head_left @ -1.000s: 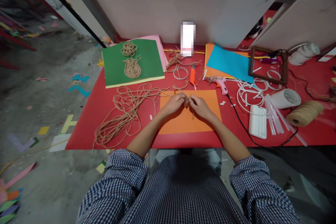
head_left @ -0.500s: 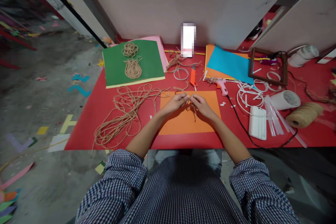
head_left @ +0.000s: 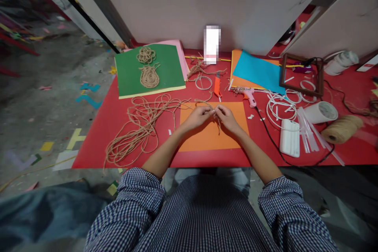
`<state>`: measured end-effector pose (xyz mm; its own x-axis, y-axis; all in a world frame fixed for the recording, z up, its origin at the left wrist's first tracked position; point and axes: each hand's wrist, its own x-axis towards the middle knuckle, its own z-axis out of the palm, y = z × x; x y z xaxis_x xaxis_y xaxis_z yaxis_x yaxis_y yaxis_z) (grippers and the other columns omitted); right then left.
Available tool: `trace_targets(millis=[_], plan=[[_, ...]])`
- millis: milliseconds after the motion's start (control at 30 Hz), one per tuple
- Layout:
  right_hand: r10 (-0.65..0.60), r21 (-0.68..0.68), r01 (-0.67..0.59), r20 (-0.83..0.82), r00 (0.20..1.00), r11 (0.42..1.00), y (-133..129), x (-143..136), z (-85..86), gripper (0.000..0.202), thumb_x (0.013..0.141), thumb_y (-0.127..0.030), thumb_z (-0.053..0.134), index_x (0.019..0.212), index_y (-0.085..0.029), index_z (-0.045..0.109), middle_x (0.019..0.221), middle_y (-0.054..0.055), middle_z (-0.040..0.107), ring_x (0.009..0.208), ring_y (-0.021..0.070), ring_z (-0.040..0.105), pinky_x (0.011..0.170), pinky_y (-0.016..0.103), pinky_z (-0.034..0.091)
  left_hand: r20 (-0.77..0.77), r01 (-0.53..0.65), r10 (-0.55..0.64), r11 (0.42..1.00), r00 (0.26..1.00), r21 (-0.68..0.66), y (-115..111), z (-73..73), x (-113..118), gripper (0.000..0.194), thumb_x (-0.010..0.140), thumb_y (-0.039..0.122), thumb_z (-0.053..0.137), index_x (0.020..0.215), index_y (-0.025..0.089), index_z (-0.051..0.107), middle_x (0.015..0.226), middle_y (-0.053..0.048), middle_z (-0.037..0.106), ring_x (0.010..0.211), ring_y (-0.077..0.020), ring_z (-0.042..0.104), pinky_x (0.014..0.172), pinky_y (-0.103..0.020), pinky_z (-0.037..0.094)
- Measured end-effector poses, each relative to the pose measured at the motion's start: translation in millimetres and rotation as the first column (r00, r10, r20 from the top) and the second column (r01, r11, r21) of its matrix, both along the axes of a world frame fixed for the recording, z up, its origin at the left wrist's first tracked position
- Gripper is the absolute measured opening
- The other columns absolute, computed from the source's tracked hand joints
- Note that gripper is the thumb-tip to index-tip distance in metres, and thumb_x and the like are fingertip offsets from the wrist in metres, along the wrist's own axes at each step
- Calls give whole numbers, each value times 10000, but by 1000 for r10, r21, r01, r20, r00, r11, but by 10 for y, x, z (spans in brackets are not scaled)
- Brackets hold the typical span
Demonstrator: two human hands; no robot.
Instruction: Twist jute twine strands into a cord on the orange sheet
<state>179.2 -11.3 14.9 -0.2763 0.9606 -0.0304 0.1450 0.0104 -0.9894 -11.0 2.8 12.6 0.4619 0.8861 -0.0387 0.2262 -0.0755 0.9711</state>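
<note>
My left hand [head_left: 201, 115] and my right hand [head_left: 226, 117] meet over an orange sheet [head_left: 212, 138], fingers pinched on a piece of brown twine [head_left: 219, 127]. One end of it dangles below my fingers; another part curves up and left behind my left hand. A loose tangle of twine [head_left: 134, 138] lies left of the sheet. Two coiled twine shapes, a looped one [head_left: 146, 55] and a tighter spiral one [head_left: 149, 76], rest on a green sheet [head_left: 126, 75].
A pink glue gun [head_left: 249, 96], orange cutter [head_left: 217, 86], lit phone [head_left: 212, 45], blue sheet [head_left: 256, 70], wooden frame [head_left: 301, 88], white power strip [head_left: 289, 138] and twine spool [head_left: 342, 129] surround the work area. A person's blurred denim leg [head_left: 53, 212] shows at lower left.
My fingertips have come slightly closer together on the twine, and its hanging end has shifted a little. A denim-clad leg has appeared at the lower left.
</note>
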Motion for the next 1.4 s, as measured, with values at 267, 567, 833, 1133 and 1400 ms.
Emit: trace_targets(millis=[267,567,833,1133,1400], plan=[[-6,118,-16,183,983,993,-23,13,78,392,1017,-569,530,865,-219,618,783,11,618,717,177,545,692,292,428,27,-13,13,1000,1000,28,54,-18,-39,395,967,492,586,837,145,723,827,-62,715,767,-166,634,736,-292,475],[-28,198,-37,313,949,979,-47,35,154,337,1055,-461,481,874,-219,630,732,-1,639,654,170,552,685,294,391,93,29,-28,1000,995,-10,46,16,-72,352,967,462,586,894,149,731,917,-91,741,880,-192,672,864,-320,508],[-40,271,-77,401,915,959,-23,51,118,300,1057,-433,477,890,-224,613,770,15,657,694,185,554,689,297,348,-13,-40,41,998,999,42,20,2,-43,408,982,516,548,828,161,675,770,-37,645,724,-157,557,690,-290,424],[-204,446,-103,587,783,889,-43,51,82,276,1071,-385,468,909,-218,616,908,85,692,797,225,568,721,329,320,-310,-180,280,932,909,315,3,-6,-24,326,941,370,548,669,191,566,580,17,447,577,-130,382,612,-308,255],[0,404,-393,697,717,826,-182,-98,-89,322,1099,-381,419,1004,-214,678,946,101,752,809,225,629,734,327,354,-138,-322,343,934,929,152,23,-64,-26,434,964,500,526,814,152,737,686,-29,656,630,-145,500,617,-279,327]])
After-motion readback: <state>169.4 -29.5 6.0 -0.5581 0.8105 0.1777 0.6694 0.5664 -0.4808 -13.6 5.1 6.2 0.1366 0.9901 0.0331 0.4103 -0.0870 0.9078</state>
